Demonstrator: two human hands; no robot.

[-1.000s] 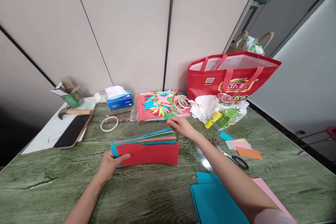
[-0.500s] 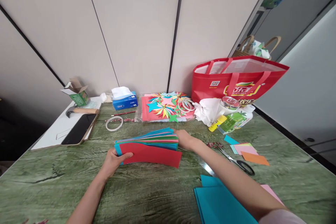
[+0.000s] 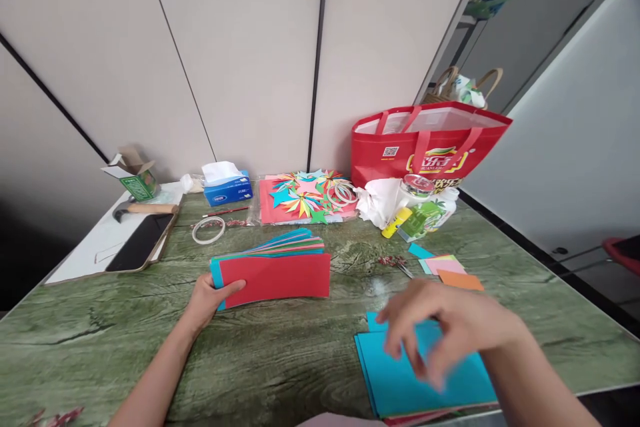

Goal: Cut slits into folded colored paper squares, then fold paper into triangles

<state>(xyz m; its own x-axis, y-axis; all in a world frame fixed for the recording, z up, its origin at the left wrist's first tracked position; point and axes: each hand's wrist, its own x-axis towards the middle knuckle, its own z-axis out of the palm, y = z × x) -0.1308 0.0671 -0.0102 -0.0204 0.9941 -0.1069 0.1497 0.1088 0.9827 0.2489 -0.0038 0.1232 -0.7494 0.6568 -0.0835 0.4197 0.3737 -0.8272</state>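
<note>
Coloured paper sheets (image 3: 280,275) form a fanned stack, with a red one on the near side and blue, green and pink edges behind. My left hand (image 3: 209,299) grips the stack at its left end, the thumb pressed on the red sheet. My right hand (image 3: 440,323) hangs in the air over a pile of blue paper (image 3: 400,380) at the near right. Its fingers are curled but apart, slightly blurred, with nothing seen in them. Red and pink edges show under the blue pile.
Along the back stand a box of tissues (image 3: 227,191), paper stars (image 3: 303,200) on a red packet, and a red bag (image 3: 380,157). A hammer (image 3: 150,209) and a phone (image 3: 137,245) lie left. Small paper pieces (image 3: 457,279) lie right; my right hand partly covers the scissors.
My right hand has let go of the paper stack's right end and moved right and nearer, over the blue pile. My left hand still holds the stack. The view has shifted somewhat right.
</note>
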